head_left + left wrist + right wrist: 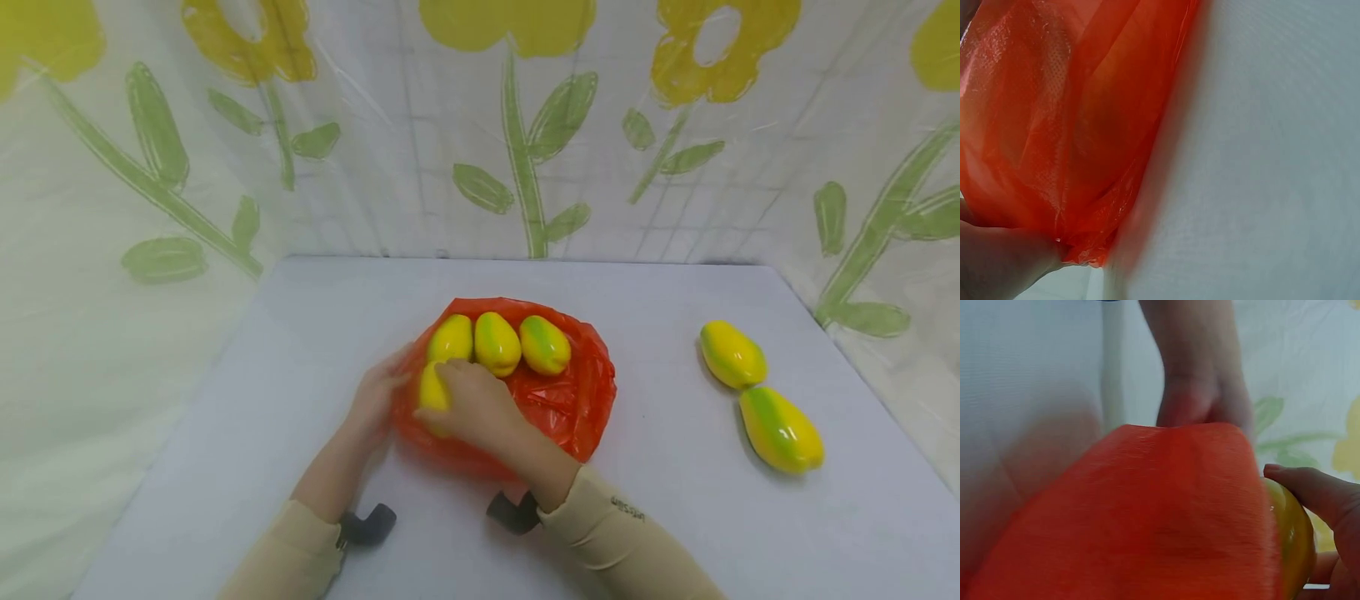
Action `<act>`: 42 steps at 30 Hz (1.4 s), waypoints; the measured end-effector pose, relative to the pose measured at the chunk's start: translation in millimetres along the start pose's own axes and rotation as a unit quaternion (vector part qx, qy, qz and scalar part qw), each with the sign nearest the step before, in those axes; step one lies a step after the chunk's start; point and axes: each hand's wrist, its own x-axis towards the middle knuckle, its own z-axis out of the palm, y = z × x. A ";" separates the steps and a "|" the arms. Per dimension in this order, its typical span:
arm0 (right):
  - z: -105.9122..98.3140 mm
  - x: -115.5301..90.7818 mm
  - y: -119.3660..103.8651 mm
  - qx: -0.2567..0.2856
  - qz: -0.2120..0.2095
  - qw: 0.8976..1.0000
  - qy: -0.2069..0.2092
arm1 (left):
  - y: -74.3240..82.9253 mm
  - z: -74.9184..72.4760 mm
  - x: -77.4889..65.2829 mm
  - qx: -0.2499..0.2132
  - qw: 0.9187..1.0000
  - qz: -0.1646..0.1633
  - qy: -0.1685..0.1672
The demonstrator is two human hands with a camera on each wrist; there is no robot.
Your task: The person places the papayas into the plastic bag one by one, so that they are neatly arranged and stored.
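A red plastic bag [551, 408] lies spread on the table with its mouth up. Three glossy yellow papayas with green streaks sit along its far side: a left one [452, 336], a middle one [497, 343] and a right one [545, 344]. My right hand [480, 404] grips another papaya [432, 392] at the bag's left part, below the left one. In the right wrist view, the thumb and fingers are around this papaya [1294, 531], partly behind red plastic. My left hand [373, 400] holds the bag's left edge; red film [1079, 156] fills much of the left wrist view.
Two more papayas lie on the white table [675, 517] at the right, an upper one [733, 355] and a lower one [782, 430], end to end. Behind the table hangs a pale curtain [360, 167] with yellow flowers and green leaves.
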 end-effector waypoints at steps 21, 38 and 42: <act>41.9 -0.8 1.9 -0.111 -0.017 0.994 0.009 | -1.5 0.5 -0.7 0.040 0.999 -0.001 0.024; -22.5 -32.6 29.0 -0.044 -0.018 0.990 0.136 | -0.9 1.5 0.8 0.025 1.000 -0.006 0.004; -50.5 -41.8 54.4 -0.028 -0.016 0.975 0.222 | 0.0 1.8 -0.5 0.021 1.000 -0.005 0.005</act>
